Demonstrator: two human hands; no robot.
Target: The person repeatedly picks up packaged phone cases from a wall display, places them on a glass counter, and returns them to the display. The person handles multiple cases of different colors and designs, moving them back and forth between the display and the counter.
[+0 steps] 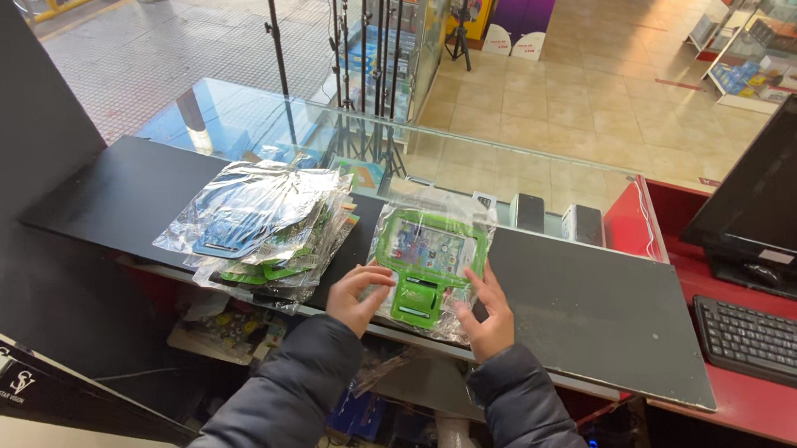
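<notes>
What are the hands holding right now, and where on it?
Both hands, left hand and right hand, grip the green armband packet by its near lower corners.

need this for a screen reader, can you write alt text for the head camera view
Two hands, left hand and right hand, hold the lower corners of a green phone armband in a clear plastic bag on a black counter. A pile of similar bagged armbands lies to its left; a keyboard and monitor sit at right.
</notes>
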